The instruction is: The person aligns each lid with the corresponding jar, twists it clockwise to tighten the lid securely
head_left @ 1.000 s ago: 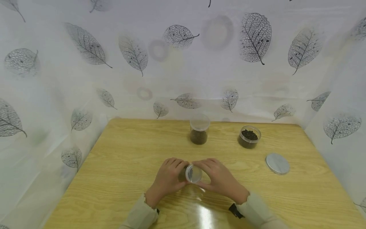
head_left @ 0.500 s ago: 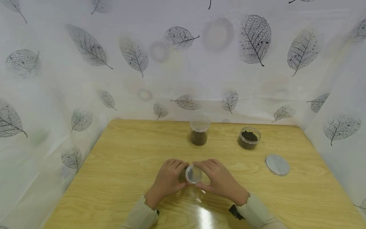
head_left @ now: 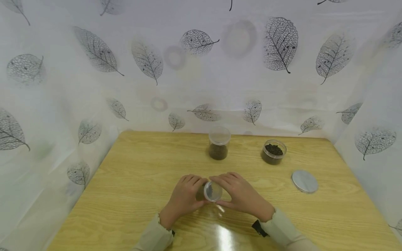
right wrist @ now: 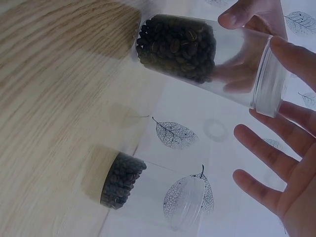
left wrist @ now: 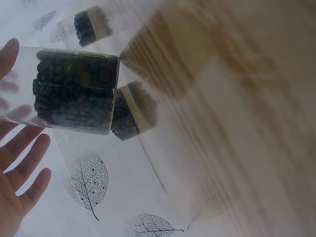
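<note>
A tall clear jar (right wrist: 180, 47), part filled with dark roasted coffee beans, stands on the table between my hands. My left hand (head_left: 186, 195) holds the jar's body from the left. Around the clear lid (right wrist: 269, 81) at its top, my right hand (head_left: 242, 195) has its thumb and index finger, with the other fingers spread in the right wrist view. The lid sits on the jar's mouth. Beans (left wrist: 74, 91) fill roughly the lower half in the left wrist view.
A second lidded jar of beans (head_left: 218, 148) stands at the back middle. Right of it is a low open jar of beans (head_left: 273, 153). A silver lid (head_left: 304, 181) lies on the wooden table (head_left: 141, 164). A leaf-print curtain (head_left: 201, 80) surrounds the table.
The fingers of my right hand have shifted slightly around the lid. My left hand and the jar stay in place.
</note>
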Motion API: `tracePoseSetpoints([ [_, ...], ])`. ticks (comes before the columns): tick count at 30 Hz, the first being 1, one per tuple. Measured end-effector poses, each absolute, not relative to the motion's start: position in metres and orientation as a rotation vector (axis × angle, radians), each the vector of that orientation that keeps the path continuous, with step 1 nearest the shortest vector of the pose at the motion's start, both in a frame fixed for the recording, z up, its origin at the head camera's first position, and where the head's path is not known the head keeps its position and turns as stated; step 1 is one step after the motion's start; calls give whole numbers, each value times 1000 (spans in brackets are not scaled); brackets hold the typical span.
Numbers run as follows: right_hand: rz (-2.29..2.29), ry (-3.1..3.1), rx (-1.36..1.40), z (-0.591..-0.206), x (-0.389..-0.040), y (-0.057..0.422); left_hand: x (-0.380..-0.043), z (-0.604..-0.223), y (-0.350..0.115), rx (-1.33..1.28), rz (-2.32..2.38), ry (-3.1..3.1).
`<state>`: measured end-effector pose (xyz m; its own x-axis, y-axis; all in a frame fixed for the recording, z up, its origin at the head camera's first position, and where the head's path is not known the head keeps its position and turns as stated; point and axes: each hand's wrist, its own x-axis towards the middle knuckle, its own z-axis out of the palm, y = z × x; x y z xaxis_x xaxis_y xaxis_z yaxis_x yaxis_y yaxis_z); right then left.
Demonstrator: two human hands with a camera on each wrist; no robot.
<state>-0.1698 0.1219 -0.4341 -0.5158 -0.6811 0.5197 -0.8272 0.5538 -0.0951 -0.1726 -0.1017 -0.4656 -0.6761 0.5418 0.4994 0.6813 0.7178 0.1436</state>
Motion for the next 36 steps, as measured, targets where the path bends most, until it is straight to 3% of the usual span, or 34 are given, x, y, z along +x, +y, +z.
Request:
tracePoseSetpoints([
  [36,409,-2333,1027,-444,-160,114,-171,-466,-100,-929,-458,-2464],
])
